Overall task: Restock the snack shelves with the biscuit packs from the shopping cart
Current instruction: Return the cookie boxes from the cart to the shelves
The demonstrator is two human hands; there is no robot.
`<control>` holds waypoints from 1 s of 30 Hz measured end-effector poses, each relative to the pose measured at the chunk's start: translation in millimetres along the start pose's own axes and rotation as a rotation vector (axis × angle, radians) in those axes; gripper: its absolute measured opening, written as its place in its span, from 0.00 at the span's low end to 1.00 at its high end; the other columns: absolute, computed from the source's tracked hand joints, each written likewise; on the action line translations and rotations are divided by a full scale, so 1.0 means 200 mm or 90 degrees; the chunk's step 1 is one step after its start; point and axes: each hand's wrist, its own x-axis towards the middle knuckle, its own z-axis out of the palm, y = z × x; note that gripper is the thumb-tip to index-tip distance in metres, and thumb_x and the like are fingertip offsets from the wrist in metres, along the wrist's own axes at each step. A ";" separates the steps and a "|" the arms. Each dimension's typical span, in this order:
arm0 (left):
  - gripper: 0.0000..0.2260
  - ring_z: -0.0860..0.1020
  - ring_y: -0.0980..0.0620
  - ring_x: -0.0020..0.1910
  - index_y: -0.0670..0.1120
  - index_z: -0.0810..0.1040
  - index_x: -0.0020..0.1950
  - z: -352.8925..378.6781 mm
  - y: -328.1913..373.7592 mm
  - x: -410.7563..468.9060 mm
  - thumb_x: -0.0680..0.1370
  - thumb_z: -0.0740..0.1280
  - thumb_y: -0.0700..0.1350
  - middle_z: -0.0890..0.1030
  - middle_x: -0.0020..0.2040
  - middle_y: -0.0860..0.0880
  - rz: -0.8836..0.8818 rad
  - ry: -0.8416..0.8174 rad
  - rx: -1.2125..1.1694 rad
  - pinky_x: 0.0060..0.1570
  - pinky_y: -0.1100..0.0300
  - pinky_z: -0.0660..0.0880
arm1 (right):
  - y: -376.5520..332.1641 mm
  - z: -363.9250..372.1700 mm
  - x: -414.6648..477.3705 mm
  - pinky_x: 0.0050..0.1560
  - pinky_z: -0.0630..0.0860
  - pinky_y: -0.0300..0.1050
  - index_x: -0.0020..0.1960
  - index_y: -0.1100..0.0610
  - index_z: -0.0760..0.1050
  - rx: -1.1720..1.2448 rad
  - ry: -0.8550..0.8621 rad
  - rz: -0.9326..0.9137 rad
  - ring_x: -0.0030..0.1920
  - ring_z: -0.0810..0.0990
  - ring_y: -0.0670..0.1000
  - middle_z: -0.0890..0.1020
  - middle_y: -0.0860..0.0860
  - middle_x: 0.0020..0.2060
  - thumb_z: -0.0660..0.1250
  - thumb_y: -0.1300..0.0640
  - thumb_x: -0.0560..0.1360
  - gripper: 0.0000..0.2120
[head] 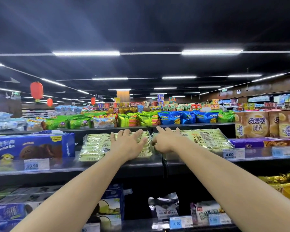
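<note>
The left hand (130, 143) lay spread flat on the left biscuit pack (97, 146) on the middle shelf (144, 165), the right hand (166, 141) with fingers stretched forward on the right biscuit pack (206, 139). Pushing both back evenly, I judged, would best seat them square and side by side. Two packs showed there, two hands, no cart

Two clear packs of pale yellow-green biscuits lie flat, side by side, on the dark shelf (141, 168) before me. The left pack (97, 146) shows a barcode under my spread left hand (129, 143); the right pack (206, 139) reads "DRY CAKE".
</note>
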 end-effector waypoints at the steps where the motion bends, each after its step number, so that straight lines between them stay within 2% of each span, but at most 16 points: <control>1: 0.28 0.57 0.41 0.78 0.69 0.54 0.77 0.00 0.00 0.00 0.77 0.42 0.73 0.64 0.78 0.46 0.002 0.003 0.002 0.75 0.32 0.43 | 0.00 0.00 0.00 0.74 0.44 0.75 0.76 0.45 0.66 -0.003 0.006 0.002 0.79 0.50 0.63 0.46 0.53 0.82 0.58 0.50 0.80 0.24; 6: 0.28 0.58 0.41 0.78 0.69 0.55 0.77 0.00 0.00 0.00 0.77 0.41 0.72 0.65 0.77 0.46 0.008 0.009 0.009 0.75 0.33 0.43 | 0.04 0.01 -0.02 0.74 0.44 0.75 0.74 0.45 0.69 0.001 0.026 0.009 0.79 0.50 0.62 0.50 0.56 0.81 0.55 0.45 0.81 0.22; 12: 0.28 0.56 0.41 0.79 0.67 0.56 0.78 -0.01 0.02 -0.01 0.78 0.44 0.71 0.61 0.79 0.47 0.008 0.005 -0.002 0.75 0.32 0.42 | 0.05 0.04 -0.01 0.75 0.42 0.74 0.75 0.46 0.67 0.016 0.037 0.012 0.80 0.46 0.61 0.47 0.56 0.81 0.52 0.43 0.82 0.23; 19: 0.28 0.57 0.40 0.78 0.62 0.58 0.78 -0.02 0.12 -0.02 0.79 0.47 0.68 0.63 0.79 0.47 0.040 0.017 -0.032 0.75 0.33 0.44 | 0.20 0.07 -0.08 0.77 0.51 0.64 0.78 0.40 0.58 0.104 0.166 -0.031 0.79 0.58 0.55 0.61 0.54 0.79 0.48 0.38 0.83 0.25; 23: 0.26 0.60 0.41 0.77 0.58 0.62 0.78 -0.02 0.29 -0.03 0.81 0.49 0.64 0.65 0.77 0.47 0.091 0.046 -0.047 0.76 0.35 0.47 | 0.34 0.08 -0.18 0.77 0.54 0.65 0.79 0.44 0.58 0.105 0.193 -0.001 0.77 0.62 0.54 0.66 0.51 0.77 0.49 0.37 0.82 0.27; 27: 0.24 0.62 0.45 0.76 0.56 0.65 0.76 -0.01 0.57 -0.03 0.82 0.51 0.60 0.68 0.76 0.50 0.160 0.133 -0.091 0.78 0.39 0.47 | 0.53 0.08 -0.34 0.77 0.56 0.62 0.77 0.46 0.62 0.093 0.242 0.033 0.77 0.62 0.53 0.68 0.50 0.75 0.51 0.38 0.83 0.26; 30: 0.22 0.63 0.46 0.75 0.56 0.67 0.75 0.00 0.80 -0.04 0.82 0.53 0.59 0.69 0.74 0.50 0.210 0.156 -0.117 0.77 0.40 0.49 | 0.71 0.09 -0.50 0.75 0.59 0.58 0.75 0.49 0.67 0.072 0.298 0.065 0.75 0.65 0.52 0.71 0.50 0.73 0.53 0.41 0.83 0.23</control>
